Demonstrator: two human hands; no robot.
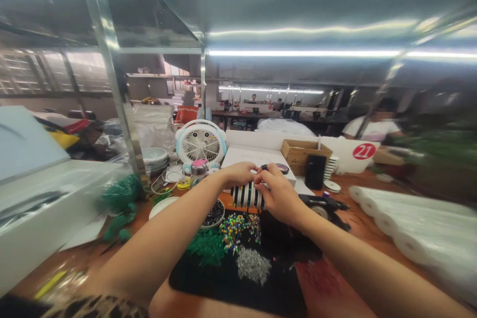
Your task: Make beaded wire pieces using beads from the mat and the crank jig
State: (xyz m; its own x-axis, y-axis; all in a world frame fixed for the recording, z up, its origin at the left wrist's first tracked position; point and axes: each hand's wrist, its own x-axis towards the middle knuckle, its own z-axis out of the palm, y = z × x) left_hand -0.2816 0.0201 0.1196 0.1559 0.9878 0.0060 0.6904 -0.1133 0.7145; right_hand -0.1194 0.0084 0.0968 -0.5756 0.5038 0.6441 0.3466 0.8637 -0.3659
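Spotted sleeve (93, 308) closest, low on the left arm. Big white rolls (406, 223) well to the right of the black mat (227, 283). Round white fan (200, 141) far past the mat, on the tabletop (357, 189). Left hand (236, 174) and right hand (279, 194) both closed, gripping a black-and-white striped roll (248, 195) just past the mat. Green fluff (206, 247), colored pins (234, 231) and silver pins (253, 267) on the mat.
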